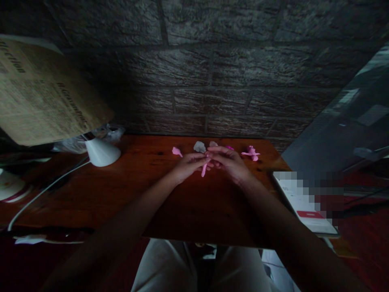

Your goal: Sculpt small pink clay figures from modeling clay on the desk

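A pink piece of modelling clay (204, 169) with a long strip hanging down is pinched between the fingertips of both hands, a little above the wooden table. My left hand (189, 165) closes on it from the left, thumb and fingers together. From the right, my right hand (226, 161) meets it with fingers bent, and they hide its upper part. Behind the hands lie a white lump (199, 146), a pale pink lump (213, 144) and a magenta piece (230, 148), partly covered. A small pink lump (176, 151) rests to the left; a pink shaped figure (252, 153) lies to the right.
A lamp with a newsprint shade (45, 89) and white base (102, 152) stands at left, its cord (48, 190) trailing forward. A white cup-like object (10, 186) is at far left. A tablet-like screen (296, 198) lies at right. A stone-block wall (188, 73) rises behind.
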`<state>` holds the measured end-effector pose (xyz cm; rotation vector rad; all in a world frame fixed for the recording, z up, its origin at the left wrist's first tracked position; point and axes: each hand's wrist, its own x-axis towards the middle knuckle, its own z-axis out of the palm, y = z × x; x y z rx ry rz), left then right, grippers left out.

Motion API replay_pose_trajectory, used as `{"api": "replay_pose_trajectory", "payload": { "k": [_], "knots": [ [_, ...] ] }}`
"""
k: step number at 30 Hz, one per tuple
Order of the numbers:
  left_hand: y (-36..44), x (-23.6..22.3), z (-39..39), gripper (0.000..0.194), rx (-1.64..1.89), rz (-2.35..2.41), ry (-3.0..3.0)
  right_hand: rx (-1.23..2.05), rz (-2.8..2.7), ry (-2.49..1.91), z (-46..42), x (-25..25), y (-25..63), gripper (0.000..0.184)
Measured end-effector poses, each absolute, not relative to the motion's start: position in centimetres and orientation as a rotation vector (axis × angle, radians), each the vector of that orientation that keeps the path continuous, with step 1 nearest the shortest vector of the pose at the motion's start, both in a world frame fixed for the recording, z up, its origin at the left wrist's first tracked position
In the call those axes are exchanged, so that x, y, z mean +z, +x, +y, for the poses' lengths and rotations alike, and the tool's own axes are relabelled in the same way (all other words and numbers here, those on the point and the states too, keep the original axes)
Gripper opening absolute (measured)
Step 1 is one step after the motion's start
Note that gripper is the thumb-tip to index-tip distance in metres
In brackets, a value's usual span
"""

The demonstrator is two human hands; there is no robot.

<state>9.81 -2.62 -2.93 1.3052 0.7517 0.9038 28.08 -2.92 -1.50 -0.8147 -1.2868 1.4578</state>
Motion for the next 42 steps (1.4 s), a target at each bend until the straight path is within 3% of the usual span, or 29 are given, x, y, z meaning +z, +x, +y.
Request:
{"api": "replay_pose_trajectory", "payload": {
  "k": [6,22,36,42],
  "knots": [
    [9.90,-2.80,-2.66,0.038,0.927,0.776,1.402,1.463,-1.241,-0.822,-2.74,-1.52,28.02,0.030],
    [9.47,-3.09,-2.62,0.039,0.958,0.822,1.391,1.563,-1.153,-0.832,-3.27,-1.53,27.43,0.026],
    [9.13,-2.51,-2.39,0.056,0.852,0.844,1.322,1.597,-0.944,-0.806,-2.72,-1.45,27.62,0.037],
    [9.16,-2.41,-2.41,0.052,0.919,0.873,1.363,1.631,-1.016,-0.854,-2.73,-1.50,27.64,0.039]
  ]
}}
